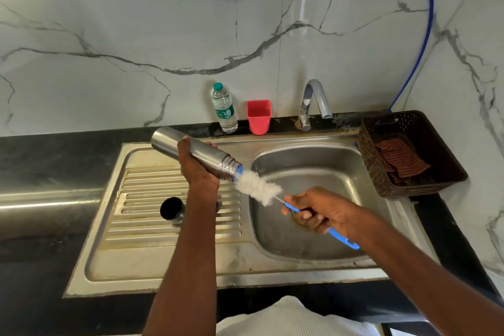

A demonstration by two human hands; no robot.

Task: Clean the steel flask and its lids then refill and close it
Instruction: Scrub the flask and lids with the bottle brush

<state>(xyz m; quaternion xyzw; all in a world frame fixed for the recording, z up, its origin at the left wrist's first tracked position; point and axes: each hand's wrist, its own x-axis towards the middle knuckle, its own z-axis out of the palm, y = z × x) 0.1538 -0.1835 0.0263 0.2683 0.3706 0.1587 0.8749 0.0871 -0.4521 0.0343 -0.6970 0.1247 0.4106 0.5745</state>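
My left hand (197, 162) grips the steel flask (174, 142) around its middle and holds it tilted over the sink's drainboard, with its open threaded mouth pointing down to the right. My right hand (317, 211) grips the blue handle of a bottle brush (257, 187). The brush's white fluffy head has its tip just inside the flask's mouth. A steel lid (171, 209) with a dark inside lies on the ribbed drainboard. Part of a second dark piece shows just right of my left forearm, mostly hidden.
The steel sink basin (308, 161) lies under the brush, with a tap (313, 102) behind it. A clear plastic water bottle (224, 109) and a red cup (259, 117) stand at the wall. A brown basket (381, 172) holding a checked cloth sits at the right.
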